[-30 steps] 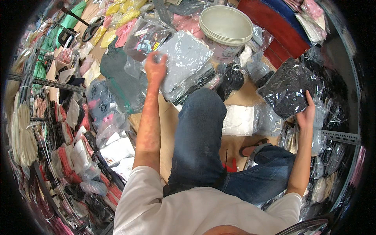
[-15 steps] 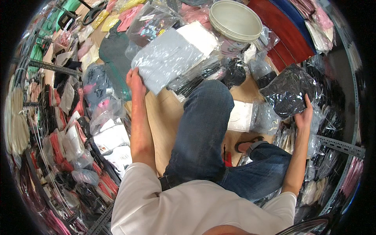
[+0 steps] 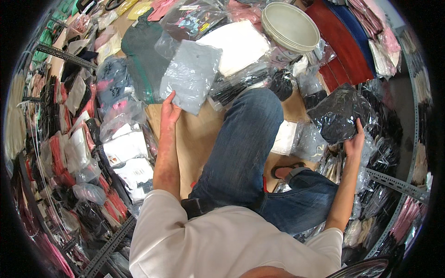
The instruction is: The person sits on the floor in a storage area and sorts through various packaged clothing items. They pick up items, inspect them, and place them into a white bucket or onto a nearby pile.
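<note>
My left hand [image 3: 170,109] grips the near left corner of a grey garment in a clear plastic bag [image 3: 191,76], held above the floor. At the right, my right hand [image 3: 355,138] has its fingers closed on the edge of a black garment in a clear bag [image 3: 340,113], beside the packed shelf. Just beyond the grey packet lies a white bagged garment [image 3: 238,46]. Black bagged packets [image 3: 238,84] lie below it, close to my raised knee.
Metal-framed shelves crammed with bagged clothes stand on both sides, with perforated rails [image 3: 397,184] jutting in. A round cream tub [image 3: 291,28] stands at the back, next to a dark red panel [image 3: 331,46]. A dark green bagged garment [image 3: 146,62] lies at the left.
The grey packet has drawn back from over the white one and turned more upright, so more of the white packet shows. My right hand and the black packet sit slightly lower in view.
</note>
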`<state>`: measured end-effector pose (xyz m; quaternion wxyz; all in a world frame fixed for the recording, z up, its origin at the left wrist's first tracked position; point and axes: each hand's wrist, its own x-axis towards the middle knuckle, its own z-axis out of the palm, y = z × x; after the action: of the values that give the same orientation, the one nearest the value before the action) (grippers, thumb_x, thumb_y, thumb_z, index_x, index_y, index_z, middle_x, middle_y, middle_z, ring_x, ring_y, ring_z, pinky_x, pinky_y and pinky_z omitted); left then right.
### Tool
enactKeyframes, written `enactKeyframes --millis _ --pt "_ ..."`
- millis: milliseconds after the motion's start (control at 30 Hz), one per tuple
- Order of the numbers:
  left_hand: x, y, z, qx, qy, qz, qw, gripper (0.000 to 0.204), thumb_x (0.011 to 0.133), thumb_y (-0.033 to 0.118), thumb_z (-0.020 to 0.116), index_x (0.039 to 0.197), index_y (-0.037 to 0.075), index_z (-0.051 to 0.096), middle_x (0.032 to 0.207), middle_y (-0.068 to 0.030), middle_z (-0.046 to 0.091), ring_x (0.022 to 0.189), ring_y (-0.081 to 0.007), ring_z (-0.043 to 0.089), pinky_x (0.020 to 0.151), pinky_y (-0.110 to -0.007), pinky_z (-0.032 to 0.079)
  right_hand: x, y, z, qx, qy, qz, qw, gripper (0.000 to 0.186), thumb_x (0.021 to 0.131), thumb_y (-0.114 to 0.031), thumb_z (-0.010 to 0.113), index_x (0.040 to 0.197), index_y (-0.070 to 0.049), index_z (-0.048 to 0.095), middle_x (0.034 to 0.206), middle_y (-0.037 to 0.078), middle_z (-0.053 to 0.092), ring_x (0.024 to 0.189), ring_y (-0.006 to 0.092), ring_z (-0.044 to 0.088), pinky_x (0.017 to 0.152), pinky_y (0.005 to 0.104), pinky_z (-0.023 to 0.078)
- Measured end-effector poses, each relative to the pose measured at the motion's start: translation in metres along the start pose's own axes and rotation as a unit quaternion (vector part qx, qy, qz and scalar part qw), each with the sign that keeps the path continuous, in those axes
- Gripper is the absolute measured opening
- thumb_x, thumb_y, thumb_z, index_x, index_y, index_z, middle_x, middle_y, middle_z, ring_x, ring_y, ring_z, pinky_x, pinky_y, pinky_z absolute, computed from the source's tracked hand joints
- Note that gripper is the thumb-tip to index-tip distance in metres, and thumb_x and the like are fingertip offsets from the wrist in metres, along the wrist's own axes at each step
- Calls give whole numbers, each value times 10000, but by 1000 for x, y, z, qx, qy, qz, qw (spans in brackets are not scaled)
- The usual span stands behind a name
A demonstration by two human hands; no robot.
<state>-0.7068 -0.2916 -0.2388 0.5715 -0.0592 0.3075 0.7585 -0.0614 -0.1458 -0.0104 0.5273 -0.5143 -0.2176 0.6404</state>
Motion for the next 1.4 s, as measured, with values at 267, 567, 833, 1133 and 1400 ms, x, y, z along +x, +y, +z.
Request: enactKeyframes --millis 267,567,833,1133,1400 --pt "-10 -61 -125 -31 203 -49 977 360 957 207 601 1287 100 503 1252 -108 606 1125 -292 606 915 -440 538 -5 -2 -16 -19 -10 1 1000 368 992 -267 527 1220 13 595 1202 135 655 1078 278 634 977 424 481" --pt "-34 -79 -186 479 166 -388 770 360 962 342 480 859 45 656 759 -116 669 666 -257 647 544 -386 537 -2 1 -20 -44 9 -3 999 360 997 -272 518 1213 5 599 1191 136 662 1044 271 653 961 414 495" --pt "-16 -22 123 751 35 389 532 429 764 112 648 1186 41 607 1245 -221 590 1157 -367 561 970 -432 445 -12 0 -2 -41 23 -2 999 328 973 -247 570 1206 -19 601 1155 94 676 1010 233 658 937 385 497" --pt "16 -28 232 831 -311 217 407 403 905 118 580 1305 158 588 1293 -184 593 1253 -336 531 1054 -428 408 -19 -5 -1 -22 17 0 1000 321 970 -250 578 1198 -27 610 1143 88 681 1004 226 659 925 380 504" --pt "21 46 330 513 -192 200 813 467 990 337 520 1341 29 525 1205 -85 640 1082 -202 601 908 -319 471 -23 -9 -7 5 3 2 1000 312 955 -245 593 1175 -26 624 1126 94 688 985 225 670 918 381 516"
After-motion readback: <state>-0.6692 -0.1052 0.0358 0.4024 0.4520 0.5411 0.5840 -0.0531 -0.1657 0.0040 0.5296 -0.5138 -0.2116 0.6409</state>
